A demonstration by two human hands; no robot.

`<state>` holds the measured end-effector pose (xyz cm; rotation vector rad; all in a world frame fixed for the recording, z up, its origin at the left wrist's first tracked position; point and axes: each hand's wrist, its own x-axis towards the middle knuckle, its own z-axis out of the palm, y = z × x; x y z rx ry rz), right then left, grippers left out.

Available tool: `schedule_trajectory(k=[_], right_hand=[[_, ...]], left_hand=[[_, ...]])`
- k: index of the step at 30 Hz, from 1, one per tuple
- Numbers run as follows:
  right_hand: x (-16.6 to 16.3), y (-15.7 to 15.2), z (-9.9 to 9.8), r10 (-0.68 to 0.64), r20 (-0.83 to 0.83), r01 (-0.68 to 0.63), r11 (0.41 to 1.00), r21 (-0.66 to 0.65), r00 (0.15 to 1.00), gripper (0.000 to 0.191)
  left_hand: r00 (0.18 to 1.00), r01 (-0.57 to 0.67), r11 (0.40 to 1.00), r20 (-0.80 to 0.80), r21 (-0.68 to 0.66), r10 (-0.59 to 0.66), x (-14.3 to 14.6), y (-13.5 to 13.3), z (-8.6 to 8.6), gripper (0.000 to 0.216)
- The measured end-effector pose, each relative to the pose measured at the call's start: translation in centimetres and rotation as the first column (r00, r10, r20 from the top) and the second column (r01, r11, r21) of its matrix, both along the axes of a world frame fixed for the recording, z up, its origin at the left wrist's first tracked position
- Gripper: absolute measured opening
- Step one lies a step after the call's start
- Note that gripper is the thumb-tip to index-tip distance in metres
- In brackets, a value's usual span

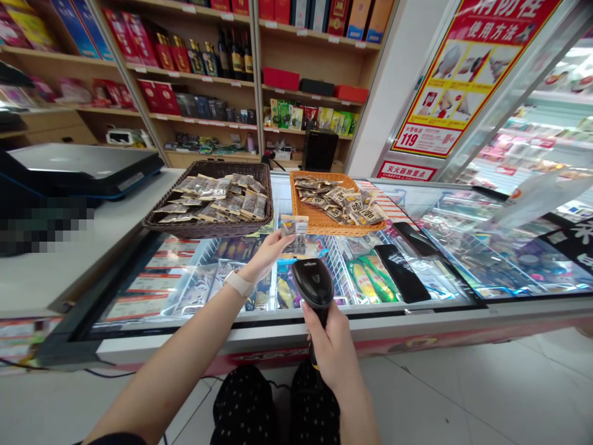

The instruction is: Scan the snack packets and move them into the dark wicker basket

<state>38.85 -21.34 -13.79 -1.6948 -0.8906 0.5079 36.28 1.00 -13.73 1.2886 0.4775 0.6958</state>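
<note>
Pinched in my left hand [271, 253] is a small snack packet [295, 236], clear with a pale top edge and dark contents. It is held up over the glass lid of the freezer, just in front of two baskets. My right hand [331, 346] is wrapped round the handle of a black barcode scanner [312, 283], whose head points away from me toward the packet. A dark brown wicker basket [157, 207] at the left holds many similar packets. To its right, an orange wicker basket [308, 216] holds more packets with dark printed characters.
Under the glass, the freezer [222, 334] shows wire bins with frozen goods. A black phone [402, 272] lies on the lid at the right. A counter [28, 272] with a flat weighing scale [88, 164] stands left. Shelves [199, 74] of bottles and boxes fill the back.
</note>
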Motion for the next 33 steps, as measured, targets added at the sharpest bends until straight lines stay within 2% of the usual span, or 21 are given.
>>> schedule_trajectory(k=[5, 13, 21, 33], right_hand=[[-0.37, 0.52, 0.15, -0.026, 0.051, 0.026, 1.000, 0.010, 0.998, 0.046], [-0.18, 0.54, -0.14, -0.014, 0.041, 0.014, 1.000, 0.003, 0.999, 0.046], [-0.06, 0.43, -0.20, -0.016, 0.028, 0.016, 1.000, -0.010, 0.999, 0.048], [-0.41, 0.22, -0.47, -0.038, 0.071, 0.039, 0.999, -0.016, 0.997, 0.046]], left_hand=[[1.000, -0.009, 1.000, -0.016, 0.025, 0.009, -0.06, -0.13, 0.01, 0.032], [1.000, -0.020, 1.000, -0.010, -0.014, 0.020, 0.07, -0.13, -0.10, 0.024], [1.000, 0.027, 0.996, -0.004, -0.087, -0.027, 0.03, -0.23, 0.19, 0.030], [0.999, 0.007, 0.998, 0.049, -0.056, -0.004, -0.12, 0.14, -0.16, 0.039]])
